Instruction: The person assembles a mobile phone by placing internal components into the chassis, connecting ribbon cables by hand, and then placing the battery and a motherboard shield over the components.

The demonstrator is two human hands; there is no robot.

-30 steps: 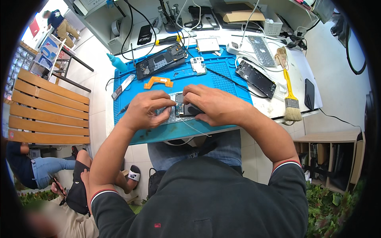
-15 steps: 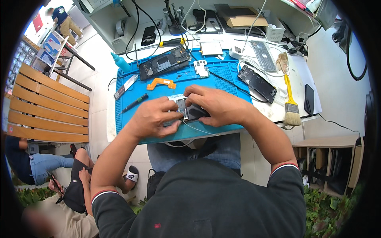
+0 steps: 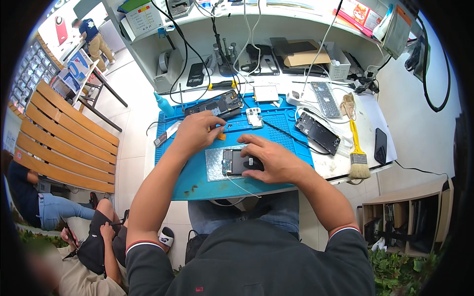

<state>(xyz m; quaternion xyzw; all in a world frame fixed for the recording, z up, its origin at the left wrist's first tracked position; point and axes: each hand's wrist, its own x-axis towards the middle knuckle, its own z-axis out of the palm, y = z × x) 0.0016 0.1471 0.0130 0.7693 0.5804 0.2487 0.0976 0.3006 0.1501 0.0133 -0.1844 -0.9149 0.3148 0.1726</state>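
My left hand [image 3: 197, 129] hovers over the upper left of the blue mat [image 3: 173, 180], fingers curled toward the thumb beside an orange flex cable [image 3: 221, 137]; anything between them is too small to make out. My right hand [image 3: 266, 160] grips an opened phone [image 3: 232, 162], thumb at its lower edge and fingers over it. The phone lies on a translucent bubbled sheet [image 3: 214, 163], with a thin white cable trailing from it. Behind are a dismantled device [image 3: 212, 104], a metal-plated part [image 3: 254, 118] and a light-handled tool [image 3: 165, 135].
Around are a teal bottle [image 3: 164, 104], a disassembled phone [image 3: 317, 132], a yellow brush [image 3: 358, 163], a black phone [image 3: 380, 145], a clear keyboard-like strip [image 3: 324, 99] and hanging cables. People sit at lower left [image 3: 98, 241] and stand at upper left [image 3: 94, 39], near a slatted wooden bench [image 3: 66, 138].
My left hand has left the phone and moved up and forward across the mat. My right hand stays on the phone. The camera's view has shifted, showing more of the upper shelf.
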